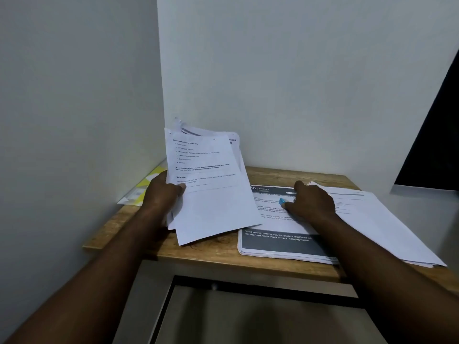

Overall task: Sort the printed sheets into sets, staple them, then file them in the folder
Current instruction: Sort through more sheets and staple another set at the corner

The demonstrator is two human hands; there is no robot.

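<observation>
A bundle of printed sheets (211,184) is held raised and tilted at the centre left of the frame, above the wooden surface (198,254). It is gripped at its left edge by the left hand (164,192); the grip is clamped on the paper, with the thumb laid across the front page and the fingers hidden behind. The sheets in the bundle are fanned unevenly, and corners of the rear pages are seen above the top edge.

To the right of centre, a stack of sheets with dark banners (280,242) lies flat on the surface. The right hand (311,202) is rested on it, its fingers curled; the grip is closed on a small blue object (282,201), most of which is hidden, so its kind cannot be told. A second, plainer stack of sheets (382,227) is spread at the right of the frame, partly overlapping the banner stack and reaching past the surface's front edge.

A yellow and white folder (145,188) is seen at the left edge of the surface, against the wall (74,108), behind the left hand.
</observation>
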